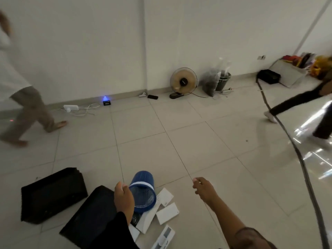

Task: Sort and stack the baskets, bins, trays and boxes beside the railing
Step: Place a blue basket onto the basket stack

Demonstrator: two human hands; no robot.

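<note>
Not far along from what I'm seeing, nothing looks stacked yet. Biggest stuff first: the tile floor (188, 141) is pale, glossy, square-gridded, and everything sits loose on it. 2 black bins, one (52, 196) out to the left, the other (89, 220) just beside my left arm, both flat-sided and matte, lying tipped over and apart, not nested. Then the blue basket (142, 190), round, tapered, plastic mesh with a white band near the rim, lying on its side with the mouth toward me. My left hand (124, 198) is at its rim, thumb up against the edge; I can't tell if it's really gripping or only touching. Around the basket are a few flat white boxes (168, 212), cardboard by the look, scattered, some overlapping, 1 partly under the basket. Right hand (202, 188) is out over bare tile, fingers loosely curled, holding nothing. I'd say sorting has barely started: bins still need nesting, boxes gathering, basket placing. A dark bar (294, 148) runs along the right, maybe the railing.
</note>
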